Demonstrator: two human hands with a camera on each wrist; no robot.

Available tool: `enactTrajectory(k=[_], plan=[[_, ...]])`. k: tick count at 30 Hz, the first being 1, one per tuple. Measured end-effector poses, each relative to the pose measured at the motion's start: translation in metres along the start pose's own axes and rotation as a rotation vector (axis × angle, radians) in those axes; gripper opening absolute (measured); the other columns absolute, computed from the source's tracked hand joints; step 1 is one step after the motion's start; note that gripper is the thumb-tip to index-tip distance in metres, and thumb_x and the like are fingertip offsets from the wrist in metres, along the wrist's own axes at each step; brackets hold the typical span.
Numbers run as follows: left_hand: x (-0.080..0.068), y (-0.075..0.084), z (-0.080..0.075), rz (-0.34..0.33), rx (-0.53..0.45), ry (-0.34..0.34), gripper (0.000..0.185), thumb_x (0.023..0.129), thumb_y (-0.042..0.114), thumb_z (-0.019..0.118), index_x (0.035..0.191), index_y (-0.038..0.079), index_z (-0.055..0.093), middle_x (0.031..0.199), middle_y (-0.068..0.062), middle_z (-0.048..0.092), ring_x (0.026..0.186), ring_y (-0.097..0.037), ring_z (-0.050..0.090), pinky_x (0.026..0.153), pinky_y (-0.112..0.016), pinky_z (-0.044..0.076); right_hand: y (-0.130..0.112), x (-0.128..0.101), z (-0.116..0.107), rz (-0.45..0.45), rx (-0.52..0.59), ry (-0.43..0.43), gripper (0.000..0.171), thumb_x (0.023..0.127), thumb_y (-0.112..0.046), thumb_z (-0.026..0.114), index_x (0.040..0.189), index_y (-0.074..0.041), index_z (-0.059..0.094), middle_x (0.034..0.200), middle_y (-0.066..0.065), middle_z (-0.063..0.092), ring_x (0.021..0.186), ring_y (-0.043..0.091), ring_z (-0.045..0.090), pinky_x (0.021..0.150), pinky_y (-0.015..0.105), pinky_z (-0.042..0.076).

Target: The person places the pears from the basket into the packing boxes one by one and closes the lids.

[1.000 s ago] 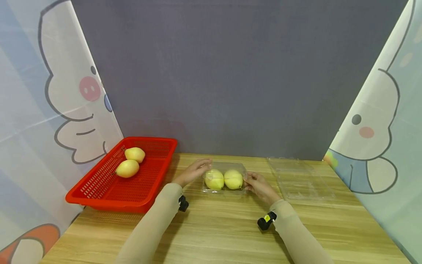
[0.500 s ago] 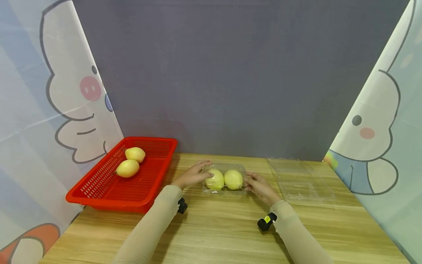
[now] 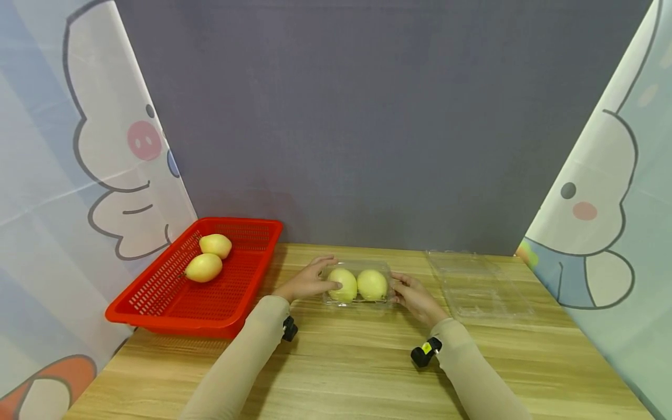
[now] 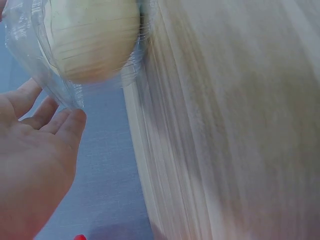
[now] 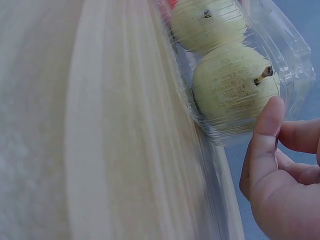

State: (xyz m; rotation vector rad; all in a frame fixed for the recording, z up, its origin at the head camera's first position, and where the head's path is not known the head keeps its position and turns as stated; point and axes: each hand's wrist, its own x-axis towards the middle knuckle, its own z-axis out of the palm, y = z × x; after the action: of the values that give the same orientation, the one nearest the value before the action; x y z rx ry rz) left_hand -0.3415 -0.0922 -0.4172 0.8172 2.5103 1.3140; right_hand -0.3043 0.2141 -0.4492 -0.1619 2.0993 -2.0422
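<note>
A clear plastic clamshell box (image 3: 357, 301) stands mid-table with two yellow-green pears, a left pear (image 3: 343, 284) and a right pear (image 3: 373, 285), showing through its walls. At its left end my left hand (image 3: 310, 281) grips it, thumb across the front and fingers toward the back corner. My right hand (image 3: 416, 296) holds the opposite end. In the right wrist view, the thumb (image 5: 270, 117) presses the box's end wall beside a pear (image 5: 232, 87) with a stem. The left wrist view has fingertips (image 4: 75, 117) at the lid's edge, close to a pear (image 4: 92, 40).
To the left sits a red slotted basket (image 3: 247, 291) with two more pears (image 3: 203, 268) inside. Another clear plastic container (image 3: 478, 286) lies open on the right of the wooden table (image 3: 346, 373). A grey panel (image 3: 346, 128) rises behind the table's back edge.
My left hand has shifted slightly right onto the box, its thumb coming down over the front by the left pear. The raised lid looks lower. My right hand has barely moved.
</note>
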Motion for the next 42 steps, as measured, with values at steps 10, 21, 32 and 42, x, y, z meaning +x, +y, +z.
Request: enactTrajectory(k=[10, 21, 32, 42], plan=[[-0.002, 0.000, 0.001, 0.016, -0.028, -0.005, 0.075, 0.088, 0.034, 0.077, 0.151, 0.012, 0.044, 0.163, -0.013, 0.019, 0.143, -0.036, 0.031, 0.108, -0.054, 0.039, -0.004, -0.003, -0.003, 0.015, 0.030, -0.044, 0.054, 0.109, -0.011, 0.040, 0.154, 0.011, 0.019, 0.103, 0.008, 0.050, 0.088, 0.014, 0.051, 0.078, 0.024, 0.053], [-0.003, -0.001, -0.001, 0.003, -0.044, 0.001, 0.078, 0.088, 0.033, 0.078, 0.153, 0.011, 0.041, 0.164, -0.012, 0.016, 0.143, -0.036, 0.031, 0.109, -0.054, 0.038, -0.012, -0.015, -0.005, 0.046, 0.000, -0.121, 0.028, 0.108, -0.017, 0.038, 0.117, 0.008, 0.050, 0.094, 0.008, 0.054, 0.084, 0.016, 0.057, 0.077, 0.027, 0.055], [-0.003, -0.003, 0.003, -0.015, -0.033, 0.004, 0.078, 0.087, 0.036, 0.079, 0.153, 0.016, 0.042, 0.165, -0.008, 0.018, 0.144, -0.031, 0.029, 0.110, -0.051, 0.038, -0.009, -0.030, -0.008, 0.100, -0.098, -0.215, 0.035, 0.107, -0.023, 0.043, 0.117, 0.010, 0.050, 0.094, 0.009, 0.057, 0.082, 0.017, 0.057, 0.074, 0.028, 0.057], [-0.001, -0.005, 0.003, -0.012, -0.035, 0.001, 0.080, 0.086, 0.036, 0.079, 0.153, 0.012, 0.042, 0.164, -0.009, 0.018, 0.144, -0.033, 0.029, 0.110, -0.053, 0.037, -0.012, -0.037, -0.007, 0.146, -0.138, -0.253, 0.038, 0.106, -0.027, 0.046, 0.118, 0.008, 0.050, 0.094, 0.011, 0.057, 0.079, 0.017, 0.059, 0.072, 0.029, 0.057]])
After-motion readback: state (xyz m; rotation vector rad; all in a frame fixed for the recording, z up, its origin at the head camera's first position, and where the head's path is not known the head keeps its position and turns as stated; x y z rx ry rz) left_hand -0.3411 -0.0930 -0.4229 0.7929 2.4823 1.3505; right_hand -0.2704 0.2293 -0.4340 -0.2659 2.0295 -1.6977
